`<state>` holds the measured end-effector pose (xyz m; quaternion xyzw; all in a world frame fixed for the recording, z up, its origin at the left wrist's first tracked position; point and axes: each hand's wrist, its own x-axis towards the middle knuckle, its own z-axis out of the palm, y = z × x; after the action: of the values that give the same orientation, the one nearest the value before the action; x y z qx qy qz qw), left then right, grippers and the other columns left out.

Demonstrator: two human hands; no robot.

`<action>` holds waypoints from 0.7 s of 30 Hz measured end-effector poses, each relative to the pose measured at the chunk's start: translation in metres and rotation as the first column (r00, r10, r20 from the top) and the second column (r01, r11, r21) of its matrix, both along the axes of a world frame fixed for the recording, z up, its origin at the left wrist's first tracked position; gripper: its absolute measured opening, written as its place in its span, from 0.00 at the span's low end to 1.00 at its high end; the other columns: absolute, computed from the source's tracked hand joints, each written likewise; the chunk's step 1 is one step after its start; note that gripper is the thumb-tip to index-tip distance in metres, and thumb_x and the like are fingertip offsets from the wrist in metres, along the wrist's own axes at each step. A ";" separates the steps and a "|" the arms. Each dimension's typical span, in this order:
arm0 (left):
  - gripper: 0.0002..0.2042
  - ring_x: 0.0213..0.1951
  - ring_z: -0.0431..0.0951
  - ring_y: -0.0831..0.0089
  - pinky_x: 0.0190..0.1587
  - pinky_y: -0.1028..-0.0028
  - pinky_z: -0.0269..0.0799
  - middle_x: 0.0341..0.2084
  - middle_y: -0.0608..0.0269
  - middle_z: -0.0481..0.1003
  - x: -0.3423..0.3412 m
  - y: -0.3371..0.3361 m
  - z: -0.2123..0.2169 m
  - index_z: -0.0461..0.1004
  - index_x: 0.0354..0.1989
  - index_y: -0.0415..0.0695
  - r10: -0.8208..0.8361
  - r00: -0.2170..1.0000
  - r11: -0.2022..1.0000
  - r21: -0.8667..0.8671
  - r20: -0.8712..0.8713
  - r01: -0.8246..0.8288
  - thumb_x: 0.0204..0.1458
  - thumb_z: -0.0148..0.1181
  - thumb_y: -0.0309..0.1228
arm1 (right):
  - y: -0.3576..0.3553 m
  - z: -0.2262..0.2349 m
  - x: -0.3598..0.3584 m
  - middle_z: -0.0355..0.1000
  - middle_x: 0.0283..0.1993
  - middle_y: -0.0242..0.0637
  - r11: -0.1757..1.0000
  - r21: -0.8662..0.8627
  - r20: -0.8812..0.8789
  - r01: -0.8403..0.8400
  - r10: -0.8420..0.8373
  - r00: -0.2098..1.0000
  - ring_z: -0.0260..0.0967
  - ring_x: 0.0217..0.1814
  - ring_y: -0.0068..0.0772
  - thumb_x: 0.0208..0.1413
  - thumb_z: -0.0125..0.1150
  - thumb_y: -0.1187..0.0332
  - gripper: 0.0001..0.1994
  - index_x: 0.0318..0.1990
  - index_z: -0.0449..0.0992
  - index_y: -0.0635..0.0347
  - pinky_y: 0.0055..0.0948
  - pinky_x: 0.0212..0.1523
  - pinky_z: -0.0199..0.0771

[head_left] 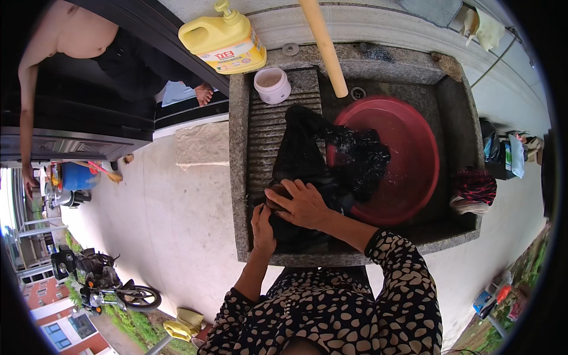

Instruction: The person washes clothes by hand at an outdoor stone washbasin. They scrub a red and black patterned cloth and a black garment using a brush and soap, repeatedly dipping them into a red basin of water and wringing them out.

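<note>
A wet black garment lies over the ribbed washboard slab on the left side of a stone sink. Its far right part hangs into a red basin, where water splashes and wets it. My right hand is closed over a rounded brown block that looks like a scrub brush, pressed on the cloth; its underside is hidden. My left hand grips the garment's near left edge beside the brush, its fingertips partly hidden.
A pale yellow pipe reaches over the sink. A white tub sits on the slab, near a yellow pump jug. A mesh bundle rests on the right rim. A person stands in the doorway at far left.
</note>
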<state>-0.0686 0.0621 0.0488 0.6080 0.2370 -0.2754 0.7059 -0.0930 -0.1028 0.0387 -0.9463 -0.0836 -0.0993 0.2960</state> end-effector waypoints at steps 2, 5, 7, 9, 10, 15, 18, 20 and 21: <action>0.14 0.33 0.65 0.79 0.35 0.79 0.62 0.30 0.68 0.67 -0.003 0.010 -0.006 0.68 0.44 0.39 -0.128 0.991 0.983 0.138 0.041 0.121 0.57 0.51 0.37 | -0.022 -0.023 0.039 0.61 0.51 0.38 0.979 -0.176 0.064 0.099 -0.089 0.994 0.62 0.47 0.39 0.43 0.65 0.56 0.29 0.57 0.66 0.38 0.42 0.37 0.70; 0.11 0.27 0.58 0.81 0.31 0.80 0.56 0.23 0.72 0.62 -0.025 0.016 -0.016 0.70 0.39 0.40 -0.292 0.907 0.943 0.250 0.304 0.220 0.58 0.49 0.36 | -0.103 -0.025 0.105 0.60 0.50 0.39 0.826 -0.402 -0.056 0.394 -0.452 0.890 0.63 0.49 0.42 0.48 0.61 0.55 0.24 0.54 0.67 0.43 0.44 0.39 0.72; 0.11 0.27 0.59 0.82 0.32 0.80 0.57 0.23 0.72 0.62 -0.025 0.011 -0.013 0.70 0.37 0.40 -0.088 0.978 0.996 0.031 0.190 0.083 0.58 0.48 0.35 | -0.126 -0.021 0.120 0.60 0.49 0.39 0.809 -0.331 -0.173 0.486 -0.559 0.811 0.63 0.50 0.44 0.50 0.59 0.54 0.21 0.51 0.69 0.44 0.44 0.42 0.73; 0.11 0.27 0.58 0.82 0.32 0.79 0.57 0.22 0.72 0.61 -0.024 0.014 -0.013 0.68 0.34 0.40 0.042 0.995 0.998 0.039 0.095 -0.046 0.60 0.45 0.35 | -0.091 -0.007 0.107 0.61 0.45 0.39 0.894 -0.221 -0.041 0.390 -0.408 0.912 0.66 0.45 0.44 0.48 0.60 0.53 0.18 0.47 0.72 0.42 0.42 0.36 0.76; 0.11 0.27 0.58 0.82 0.31 0.79 0.57 0.22 0.72 0.60 -0.024 0.022 -0.022 0.68 0.34 0.40 0.033 0.993 0.999 0.025 0.110 -0.036 0.60 0.45 0.36 | -0.059 -0.005 0.088 0.61 0.43 0.38 0.956 -0.093 0.088 0.277 -0.269 0.959 0.67 0.40 0.42 0.45 0.62 0.54 0.18 0.47 0.73 0.39 0.40 0.32 0.75; 0.12 0.27 0.57 0.83 0.30 0.79 0.56 0.22 0.72 0.60 -0.017 0.015 -0.006 0.67 0.33 0.40 -0.215 0.944 0.957 0.246 0.249 0.153 0.61 0.45 0.36 | 0.000 -0.020 0.036 0.61 0.49 0.35 0.974 -0.205 0.045 0.095 -0.088 0.995 0.64 0.39 0.37 0.43 0.65 0.56 0.25 0.53 0.71 0.39 0.32 0.30 0.70; 0.12 0.26 0.55 0.85 0.30 0.81 0.54 0.22 0.73 0.59 -0.016 0.009 -0.002 0.67 0.32 0.40 -0.347 0.919 0.916 0.278 0.187 0.289 0.61 0.46 0.37 | -0.074 -0.031 0.093 0.61 0.48 0.37 0.809 -0.356 0.076 0.468 -0.474 0.877 0.63 0.43 0.41 0.44 0.65 0.57 0.26 0.54 0.68 0.42 0.41 0.30 0.73; 0.12 0.25 0.55 0.85 0.28 0.80 0.54 0.21 0.73 0.59 -0.015 0.007 -0.006 0.67 0.32 0.40 -0.300 0.931 0.936 0.254 0.210 0.244 0.61 0.46 0.37 | -0.099 -0.035 0.116 0.62 0.46 0.36 0.766 -0.372 0.033 0.525 -0.554 0.832 0.64 0.44 0.42 0.45 0.64 0.57 0.22 0.50 0.69 0.45 0.40 0.29 0.73; 0.12 0.25 0.55 0.85 0.28 0.80 0.53 0.21 0.73 0.59 -0.015 0.008 -0.010 0.66 0.32 0.40 -0.277 0.936 0.945 0.238 0.219 0.224 0.61 0.46 0.37 | -0.101 -0.036 0.121 0.61 0.46 0.37 0.780 -0.347 -0.006 0.521 -0.557 0.830 0.64 0.45 0.43 0.46 0.63 0.56 0.20 0.47 0.70 0.46 0.40 0.29 0.73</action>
<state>-0.0834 0.0699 0.0389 0.7339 0.0943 -0.2583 0.6211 0.0281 -0.2035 0.0029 -0.9703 0.1915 -0.1128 0.0960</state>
